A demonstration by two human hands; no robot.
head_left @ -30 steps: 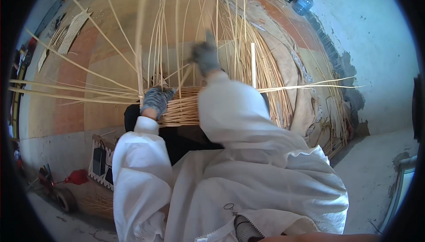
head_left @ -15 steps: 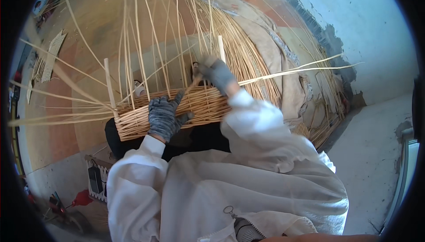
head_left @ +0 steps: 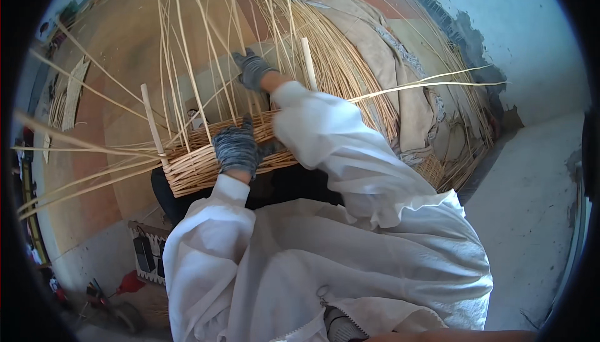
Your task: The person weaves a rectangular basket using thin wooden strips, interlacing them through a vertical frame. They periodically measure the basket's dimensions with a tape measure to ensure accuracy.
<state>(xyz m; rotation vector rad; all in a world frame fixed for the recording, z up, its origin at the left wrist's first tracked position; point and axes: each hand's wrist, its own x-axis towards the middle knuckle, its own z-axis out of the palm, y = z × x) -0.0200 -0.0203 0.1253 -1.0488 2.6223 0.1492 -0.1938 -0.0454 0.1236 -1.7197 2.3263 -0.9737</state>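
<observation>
A partly woven wicker basket (head_left: 190, 168) lies across my lap, with tall willow rods (head_left: 181, 42) rising from its far side. My left hand (head_left: 236, 148), in a grey glove, grips the near woven wall, its index finger pointing up over the rim. Beyond the rim, my gloved right hand (head_left: 252, 70) is closed around a willow rod among the uprights; its fingertips are partly hidden. A thick pale stake (head_left: 152, 119) stands at the left corner and another stake (head_left: 309, 64) at the right. Loose rod ends stick out on both sides.
A long heap of willow rods (head_left: 337, 60) lies on the floor beyond and right of the basket, beside a beige cloth (head_left: 406, 110). A peeling wall (head_left: 531, 48) rises on the right. A woven panel (head_left: 67, 95) lies at far left, and a dark power adapter (head_left: 144, 253) hangs lower left.
My right hand has moved from the basket rim up and left, farther away among the upright rods. My left hand has stayed on the wall, its fingers drawn closer together.
</observation>
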